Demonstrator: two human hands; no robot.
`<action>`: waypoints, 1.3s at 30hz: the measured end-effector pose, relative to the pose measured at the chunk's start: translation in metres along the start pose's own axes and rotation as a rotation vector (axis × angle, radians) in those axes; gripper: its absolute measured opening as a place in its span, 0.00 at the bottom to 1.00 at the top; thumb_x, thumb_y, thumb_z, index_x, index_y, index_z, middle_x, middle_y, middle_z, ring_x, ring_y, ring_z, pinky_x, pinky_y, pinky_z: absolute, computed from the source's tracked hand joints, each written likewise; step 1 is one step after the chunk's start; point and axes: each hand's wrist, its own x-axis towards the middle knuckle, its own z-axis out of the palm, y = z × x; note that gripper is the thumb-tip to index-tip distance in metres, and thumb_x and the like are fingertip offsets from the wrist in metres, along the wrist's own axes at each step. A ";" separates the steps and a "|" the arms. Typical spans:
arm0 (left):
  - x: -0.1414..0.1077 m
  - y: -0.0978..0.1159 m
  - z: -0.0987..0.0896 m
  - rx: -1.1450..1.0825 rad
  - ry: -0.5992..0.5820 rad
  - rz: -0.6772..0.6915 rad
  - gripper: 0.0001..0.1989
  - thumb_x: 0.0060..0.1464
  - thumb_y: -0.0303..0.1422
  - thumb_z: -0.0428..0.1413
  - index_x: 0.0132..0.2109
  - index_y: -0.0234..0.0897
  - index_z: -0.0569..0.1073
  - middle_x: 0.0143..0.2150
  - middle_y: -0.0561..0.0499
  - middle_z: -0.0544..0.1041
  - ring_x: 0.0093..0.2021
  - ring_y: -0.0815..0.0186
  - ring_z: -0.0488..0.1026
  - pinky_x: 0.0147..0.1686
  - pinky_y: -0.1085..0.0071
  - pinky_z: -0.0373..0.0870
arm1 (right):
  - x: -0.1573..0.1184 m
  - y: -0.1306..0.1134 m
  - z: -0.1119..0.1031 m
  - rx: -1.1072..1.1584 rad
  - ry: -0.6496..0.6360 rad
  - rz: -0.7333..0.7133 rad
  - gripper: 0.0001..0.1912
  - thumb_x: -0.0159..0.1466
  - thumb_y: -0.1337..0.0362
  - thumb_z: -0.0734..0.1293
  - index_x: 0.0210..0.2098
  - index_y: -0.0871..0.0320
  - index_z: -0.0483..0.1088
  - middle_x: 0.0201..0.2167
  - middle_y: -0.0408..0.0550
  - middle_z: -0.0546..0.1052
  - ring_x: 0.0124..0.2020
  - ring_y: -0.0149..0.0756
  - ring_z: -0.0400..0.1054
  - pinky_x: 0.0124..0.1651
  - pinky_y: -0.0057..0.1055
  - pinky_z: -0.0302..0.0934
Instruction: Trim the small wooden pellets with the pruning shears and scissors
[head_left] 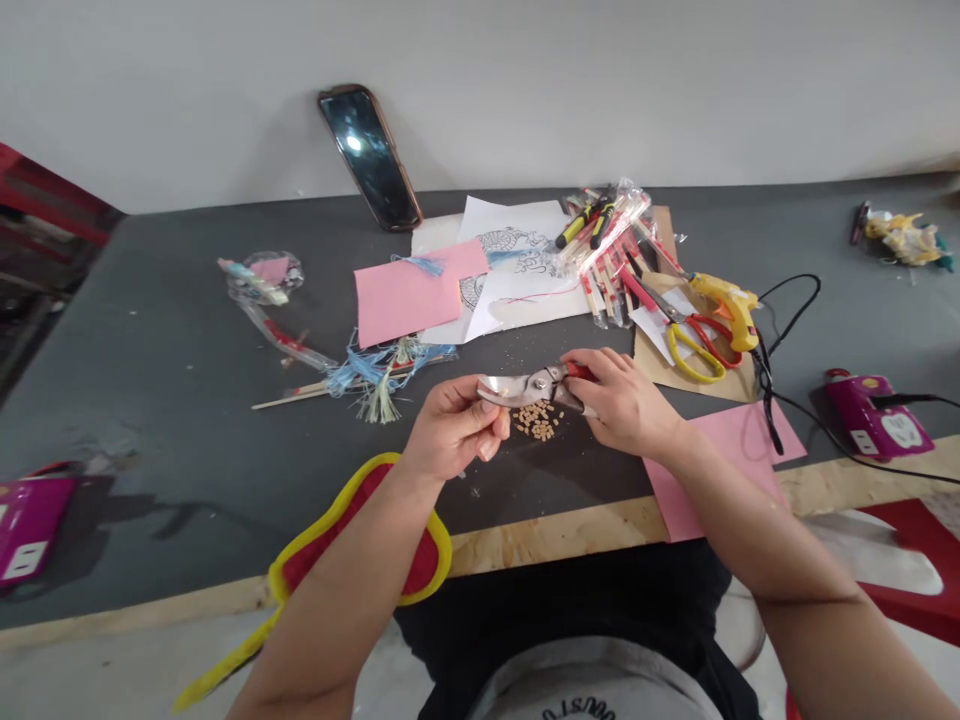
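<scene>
My right hand (619,400) grips the red handles of pruning shears (517,388), whose metal blades point left. At the blade tips, my left hand (459,425) is closed in a pinch; what sits between its fingers is too small to make out. Below the shears a small pile of short tan cut pieces (538,422) lies on the dark table (187,420). Left of the left hand are blue and pale green tassels (382,380) with thin sticks. A red shape with a fuzzy yellow border (360,500) lies partly under my left forearm.
Pink paper (409,300) and dragon-print sheets (517,250) lie behind. At the back right are bagged sticks (607,260), scissors (701,350) and a yellow glue gun (731,305) with a cord. A phone (371,155) leans on the wall. Purple boxes (881,415) stand at both sides.
</scene>
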 end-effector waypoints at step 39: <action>0.002 0.000 -0.004 0.225 0.094 0.049 0.15 0.54 0.41 0.67 0.31 0.33 0.77 0.26 0.49 0.79 0.18 0.74 0.68 0.19 0.76 0.67 | 0.000 -0.004 0.020 -0.099 0.078 0.080 0.06 0.67 0.66 0.66 0.38 0.59 0.75 0.43 0.55 0.78 0.41 0.43 0.71 0.41 0.37 0.61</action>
